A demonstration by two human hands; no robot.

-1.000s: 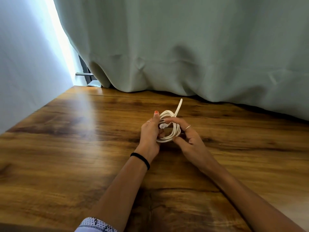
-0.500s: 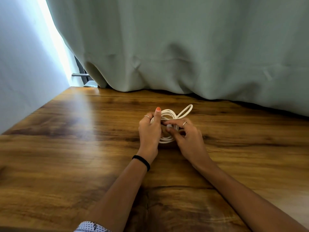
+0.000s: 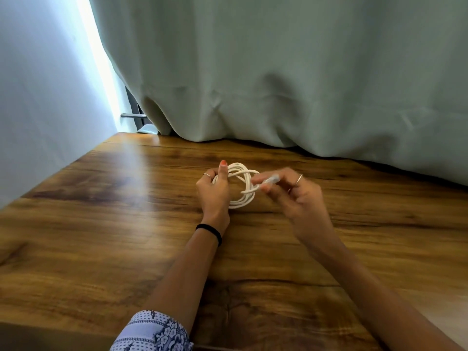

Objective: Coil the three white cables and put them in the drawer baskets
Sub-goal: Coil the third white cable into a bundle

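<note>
The left hand [image 3: 214, 192] gripped the coiled white cable [image 3: 240, 184], its fingers curled round the left side of the loops and its thumb standing upright against them, the nail painted orange-red. A thin ring sat on one of its fingers and a black hair band [image 3: 210, 230] circled the wrist. The right hand [image 3: 295, 196] pinched the cable's free end between thumb and fingertips, just right of the coil; the plug [image 3: 271, 179] in that pinch was blurred, so its type could not be told. A thin ring showed on one right finger as well. A short strand ran from the pinch across the right side of the loops.

The coil was held near the middle of the wooden tabletop [image 3: 101, 236], somewhat toward its far edge; whether its lower loops touched the wood could not be told. Both forearms reached in from the near edge, the left one coming out of a blue-and-white patterned sleeve [image 3: 154, 333] at the near edge.

Along the far edge a pale green curtain [image 3: 278, 72] hung down to the tabletop. A pale wall [image 3: 38, 97] ran along the left edge, with a bright strip of daylight between wall and curtain at the far left corner.
</note>
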